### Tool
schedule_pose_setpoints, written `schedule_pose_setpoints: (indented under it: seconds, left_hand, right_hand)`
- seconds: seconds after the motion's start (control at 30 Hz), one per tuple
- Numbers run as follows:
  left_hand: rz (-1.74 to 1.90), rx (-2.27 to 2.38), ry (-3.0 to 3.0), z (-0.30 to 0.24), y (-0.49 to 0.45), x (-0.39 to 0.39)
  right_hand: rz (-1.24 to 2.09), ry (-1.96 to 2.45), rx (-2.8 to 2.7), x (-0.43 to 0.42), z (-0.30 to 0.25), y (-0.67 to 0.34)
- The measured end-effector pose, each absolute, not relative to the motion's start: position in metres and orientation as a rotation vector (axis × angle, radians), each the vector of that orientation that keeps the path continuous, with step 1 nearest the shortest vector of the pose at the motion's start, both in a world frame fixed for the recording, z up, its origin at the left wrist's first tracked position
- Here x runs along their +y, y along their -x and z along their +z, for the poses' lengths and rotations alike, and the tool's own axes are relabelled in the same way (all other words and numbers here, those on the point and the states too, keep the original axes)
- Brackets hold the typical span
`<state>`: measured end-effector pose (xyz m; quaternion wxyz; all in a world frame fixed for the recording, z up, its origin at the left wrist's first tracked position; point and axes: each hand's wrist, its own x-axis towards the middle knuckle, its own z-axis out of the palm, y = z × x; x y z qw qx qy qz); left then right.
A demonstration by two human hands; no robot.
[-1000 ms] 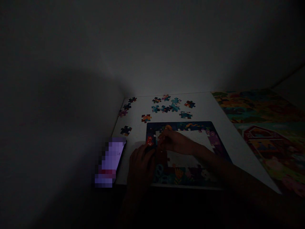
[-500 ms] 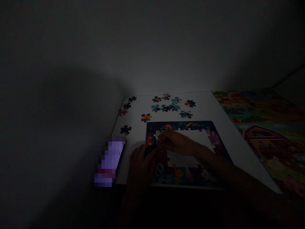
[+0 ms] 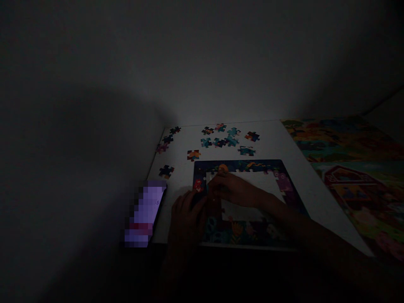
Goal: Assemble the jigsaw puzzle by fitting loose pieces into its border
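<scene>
A partly built jigsaw puzzle (image 3: 246, 166) lies in a dark blue tray on a white table (image 3: 277, 145), with its border of coloured pieces around a pale bare middle. My right hand (image 3: 233, 189) reaches across the tray's upper left, its fingertips on the pieces there. My left hand (image 3: 187, 221) sits at the tray's left edge, close to the right hand. Whether either hand holds a piece is hidden in the dim light. Several loose puzzle pieces (image 3: 232, 141) are scattered beyond the tray, out of reach of both hands.
A lit phone (image 3: 145, 214), pixelated on screen, lies at the table's left front edge. A large colourful printed puzzle picture (image 3: 350, 181) lies to the right of the table. A wall rises behind, and the room is very dim.
My hands stay almost in the same place at the tray's left side. The whole view shifts very slightly.
</scene>
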<state>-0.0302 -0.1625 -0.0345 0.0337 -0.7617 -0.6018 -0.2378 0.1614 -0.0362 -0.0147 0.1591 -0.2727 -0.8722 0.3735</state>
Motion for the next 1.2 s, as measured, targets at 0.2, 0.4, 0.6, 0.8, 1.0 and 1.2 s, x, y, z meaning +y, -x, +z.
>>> schedule_pose_setpoints:
  seconds: [0.2, 0.4, 0.6, 0.8, 1.0, 1.2]
  left_hand:
    - [-0.697, -1.848, 2.349, -0.0342, 0.0304, -0.1625]
    - [-0.708, -1.859, 2.364, -0.0337, 0.0297, -0.1627]
    - [-0.712, -1.856, 2.391, -0.0350, 0.0303, -0.1616]
    - [-0.768, -1.816, 2.429, -0.0394, 0.0326, -0.1606]
    - [-0.838, -1.752, 2.565, -0.0392, 0.0358, -0.1594]
    - [-0.860, -1.794, 2.592, -0.0337, 0.0383, -0.1578]
  right_hand:
    - [1.102, 0.751, -2.466, -0.0355, -0.0172, -0.1623]
    - [1.060, 0.782, -2.500, -0.0366, -0.0148, -0.1610]
    - [1.040, 0.776, -2.521, -0.0370, -0.0136, -0.1597]
    - [1.041, 0.775, -2.512, -0.0361, -0.0165, -0.1589]
    - [1.056, 0.745, -2.498, -0.0355, -0.0178, -0.1590]
    - [1.111, 0.769, -2.460, -0.0350, -0.0142, -0.1588]
